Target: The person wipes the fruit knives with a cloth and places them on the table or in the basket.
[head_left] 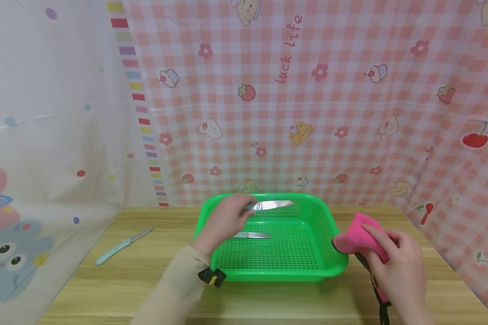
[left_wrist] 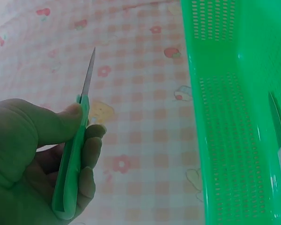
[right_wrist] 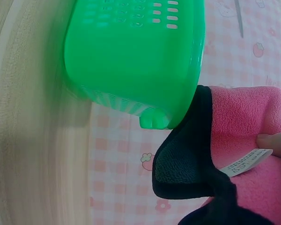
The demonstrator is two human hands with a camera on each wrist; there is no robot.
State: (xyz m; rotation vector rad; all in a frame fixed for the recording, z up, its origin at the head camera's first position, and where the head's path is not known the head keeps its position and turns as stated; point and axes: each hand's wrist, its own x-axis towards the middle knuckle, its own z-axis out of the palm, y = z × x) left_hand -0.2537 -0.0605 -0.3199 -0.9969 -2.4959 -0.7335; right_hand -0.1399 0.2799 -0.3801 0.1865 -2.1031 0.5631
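My left hand (head_left: 227,216) grips a small knife (head_left: 274,205) by its pale handle, above the back left part of a green plastic basket (head_left: 276,273). Its blade points right in the head view; the left wrist view shows thumb and fingers round the handle. A second knife (head_left: 257,235) lies inside the basket, its handle partly hidden by my left hand. At the basket's right end, my right hand (head_left: 404,266) holds a folded pink cloth (right_wrist: 241,110) with black edging and a white tag. The cloth overlaps the basket's right rim in the head view.
A third knife (head_left: 124,246) with a light blue handle lies on the wooden table (head_left: 154,262), left of the basket. A pink checked curtain (head_left: 268,113) hangs behind and on the right, and a white patterned curtain (head_left: 65,135) on the left. A black strap hangs below the cloth.
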